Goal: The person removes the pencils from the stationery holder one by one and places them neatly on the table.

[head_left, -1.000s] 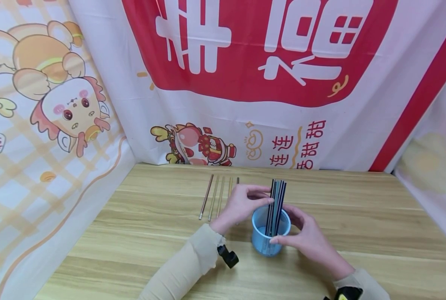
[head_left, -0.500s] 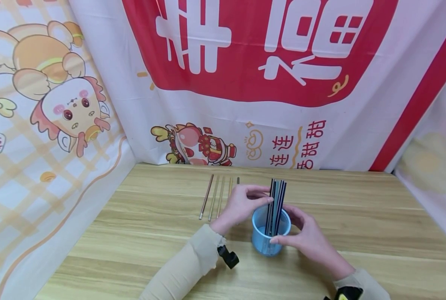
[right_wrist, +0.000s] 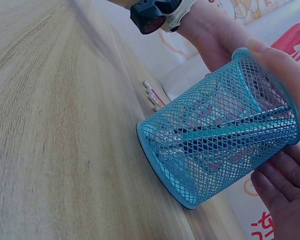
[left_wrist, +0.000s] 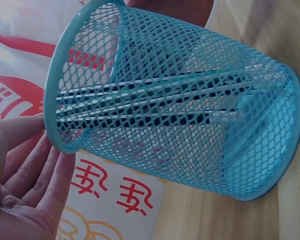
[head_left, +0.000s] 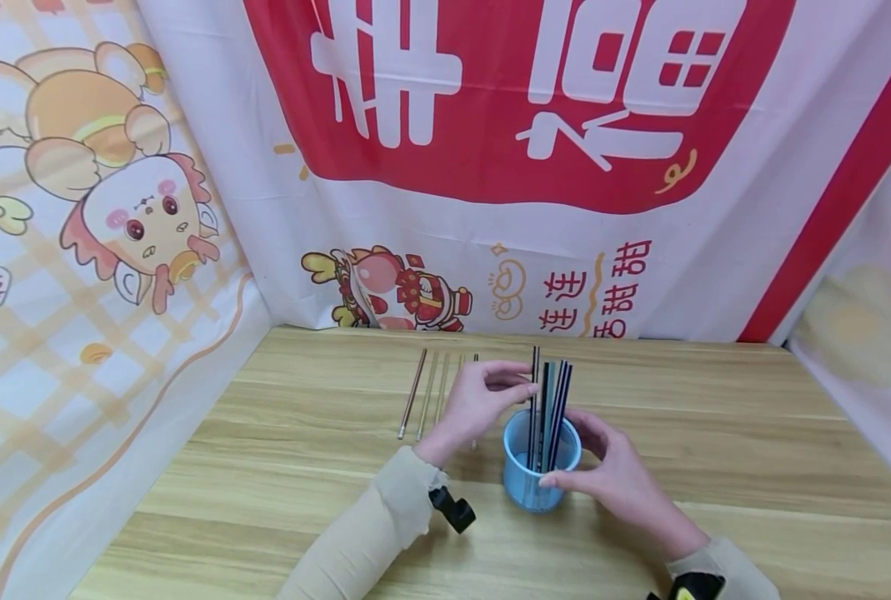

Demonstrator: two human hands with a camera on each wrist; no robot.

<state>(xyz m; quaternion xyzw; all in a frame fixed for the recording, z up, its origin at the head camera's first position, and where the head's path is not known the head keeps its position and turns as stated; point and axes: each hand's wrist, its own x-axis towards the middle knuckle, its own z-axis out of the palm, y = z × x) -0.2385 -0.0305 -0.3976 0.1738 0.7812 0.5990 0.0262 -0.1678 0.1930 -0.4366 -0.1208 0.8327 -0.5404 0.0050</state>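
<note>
A light blue mesh pencil cup (head_left: 522,487) stands upright on the table, holding several dark and bluish pencils (head_left: 553,392). With thumb and fingers at its rim, my right hand (head_left: 618,471) grips the cup from the right. My left hand (head_left: 478,404) pinches a dark pencil (head_left: 533,360) above the rim, at the left of the bunch; its lower part is still inside the cup. Through the mesh in the left wrist view, one pencil's metal ferrule (left_wrist: 224,117) sits above the cup's floor. The left fingertips are mostly hidden by the rim there.
Left of the cup, a row of several pencils lies on the wooden table (head_left: 265,467), among them a reddish-brown pencil (head_left: 412,393) and a dark pencil (head_left: 476,360) partly behind the left hand. A printed cloth (head_left: 505,258) hangs along the table's back edge.
My left hand has shifted slightly left and up with the dark pencil, which now stands higher and apart from the bunch. My right hand and the cup have stayed put.
</note>
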